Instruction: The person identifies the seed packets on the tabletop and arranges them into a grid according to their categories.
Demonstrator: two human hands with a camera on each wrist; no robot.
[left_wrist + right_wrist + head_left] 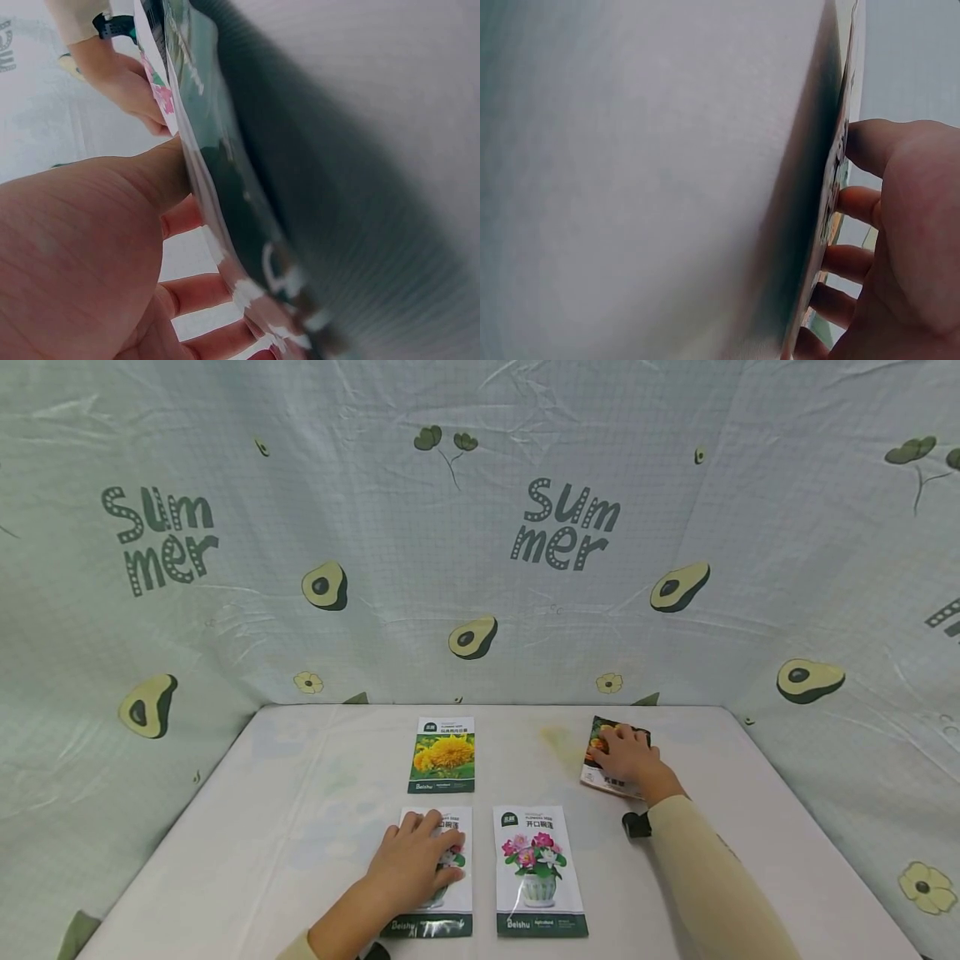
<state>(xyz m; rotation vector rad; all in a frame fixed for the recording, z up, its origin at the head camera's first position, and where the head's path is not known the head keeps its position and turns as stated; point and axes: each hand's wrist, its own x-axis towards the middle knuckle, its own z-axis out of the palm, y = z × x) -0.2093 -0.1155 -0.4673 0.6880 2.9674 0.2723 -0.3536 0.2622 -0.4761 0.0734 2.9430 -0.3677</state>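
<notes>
Several flower seed packets lie face up on the table. My left hand (415,864) rests on the front left packet (429,925), a white one with a dark green bottom band, its fingertips touching the face and covering much of the picture. In the left wrist view those fingers (199,291) lie against the packet's printed side. At the back right, my right hand (632,758) rests spread on a dark packet (594,768) with orange pictures. The right wrist view shows the thumb and fingers (849,262) all touching one face of this packet.
A matching white packet with pink flowers in a pot (538,885) lies right of my left hand. Behind the left one is a yellow flower packet (442,768). A patterned cloth (397,527) hangs behind and beside the white table (300,827).
</notes>
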